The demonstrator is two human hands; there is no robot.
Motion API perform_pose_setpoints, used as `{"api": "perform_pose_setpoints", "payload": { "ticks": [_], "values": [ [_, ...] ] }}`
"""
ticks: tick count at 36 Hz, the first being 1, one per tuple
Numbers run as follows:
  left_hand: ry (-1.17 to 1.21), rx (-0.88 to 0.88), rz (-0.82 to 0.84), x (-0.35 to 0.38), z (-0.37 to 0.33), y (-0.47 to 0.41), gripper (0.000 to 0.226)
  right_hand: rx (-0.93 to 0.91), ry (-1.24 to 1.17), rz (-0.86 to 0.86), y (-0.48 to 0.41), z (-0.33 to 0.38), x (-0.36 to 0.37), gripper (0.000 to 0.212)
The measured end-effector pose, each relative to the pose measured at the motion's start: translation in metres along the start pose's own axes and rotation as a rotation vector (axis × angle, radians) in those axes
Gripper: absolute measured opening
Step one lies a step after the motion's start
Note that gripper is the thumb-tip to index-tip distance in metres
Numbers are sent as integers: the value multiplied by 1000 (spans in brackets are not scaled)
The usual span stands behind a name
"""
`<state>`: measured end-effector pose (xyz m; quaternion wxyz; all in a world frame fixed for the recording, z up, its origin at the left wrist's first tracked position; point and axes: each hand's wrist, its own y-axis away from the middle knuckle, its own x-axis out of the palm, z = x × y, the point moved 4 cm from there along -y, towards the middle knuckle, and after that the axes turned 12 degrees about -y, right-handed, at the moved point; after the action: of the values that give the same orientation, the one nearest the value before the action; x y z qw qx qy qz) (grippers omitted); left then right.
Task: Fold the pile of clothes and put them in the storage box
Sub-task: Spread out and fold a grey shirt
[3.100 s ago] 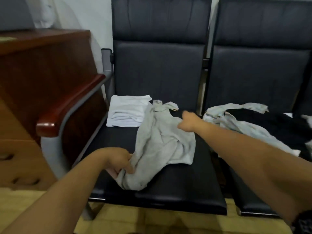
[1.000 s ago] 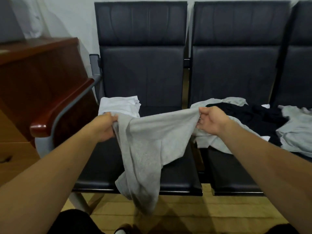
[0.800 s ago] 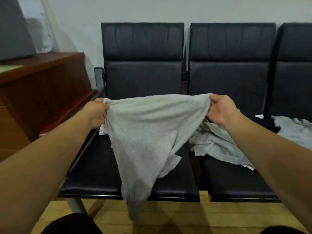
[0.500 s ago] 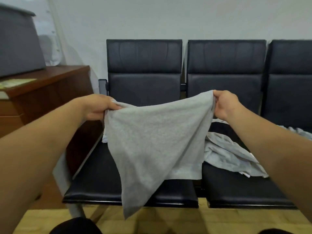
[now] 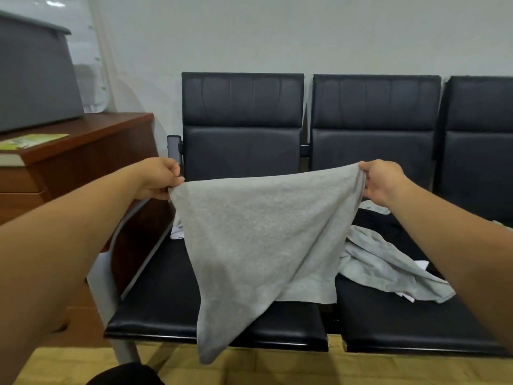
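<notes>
I hold a grey garment (image 5: pixel 255 240) spread in the air in front of the black bench. My left hand (image 5: pixel 159 179) pinches its upper left corner and my right hand (image 5: pixel 381 182) grips its upper right corner. The cloth hangs down to a point below the seat edge. Behind it, a folded white cloth (image 5: pixel 176 232) shows only as a small edge on the left seat. A pile of clothes (image 5: pixel 388 259), light grey over black, lies on the middle seat. A grey storage box (image 5: pixel 36 79) stands on the wooden cabinet at the left.
A row of black padded seats (image 5: pixel 241 129) runs along the white wall. The wooden cabinet (image 5: pixel 83 151) with a green booklet (image 5: pixel 30 141) stands left of the bench, next to the seat's armrest. Yellowish floor lies below.
My hands lifted the grey garment off the left seat and spread it wide between them. My view rose, bringing the storage box into sight.
</notes>
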<state>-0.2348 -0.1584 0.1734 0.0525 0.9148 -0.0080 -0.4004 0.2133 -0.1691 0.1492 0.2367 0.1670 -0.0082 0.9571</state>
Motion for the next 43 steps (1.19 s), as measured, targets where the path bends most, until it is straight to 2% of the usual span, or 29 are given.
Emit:
{"api": "perform_pose_setpoints", "payload": {
  "ticks": [2,5,10,13,16,18,20,22,24,26,27,29,31,34,37,39,43],
  "values": [
    [136,-43,80,8,4,-4,22,21,35,12,-3,-6,-2,22],
    [281,-147,151,17,10,-8,4,54,92,55,-9,-18,-2,16],
    [447,-292,223,27,20,-21,29,86,179,128,-26,-38,0,13],
    [446,-223,315,29,20,-25,30,118,237,169,-38,-46,0,13],
    [247,-192,394,35,25,-34,27,150,376,233,-45,-59,5,19],
    [11,-216,368,39,34,-48,27,133,490,240,-50,-67,8,19],
    [-315,-202,251,41,43,-66,26,92,592,225,-58,-75,12,15],
    [-658,-109,114,44,44,-82,27,52,652,192,-69,-82,16,13],
    [-783,-44,6,49,40,-95,31,28,679,156,-84,-88,20,13],
    [-680,-26,-39,53,35,-107,30,3,698,135,-94,-91,26,9],
    [-539,-55,-49,54,33,-114,26,-22,721,126,-101,-91,31,6],
    [-191,-148,-61,55,29,-128,18,-87,757,115,-113,-86,44,11],
    [25,-178,-103,52,18,-142,16,-150,735,92,-123,-76,60,9],
    [162,-159,-243,32,-1,-158,26,-238,661,72,-137,-51,81,12],
    [293,-79,-343,4,-21,-164,22,-320,569,61,-142,-21,96,17],
    [355,-25,-419,-23,-34,-162,28,-377,494,57,-138,7,102,19],
    [476,67,-481,-71,-53,-143,29,-391,329,46,-124,57,104,10]
  ]
}}
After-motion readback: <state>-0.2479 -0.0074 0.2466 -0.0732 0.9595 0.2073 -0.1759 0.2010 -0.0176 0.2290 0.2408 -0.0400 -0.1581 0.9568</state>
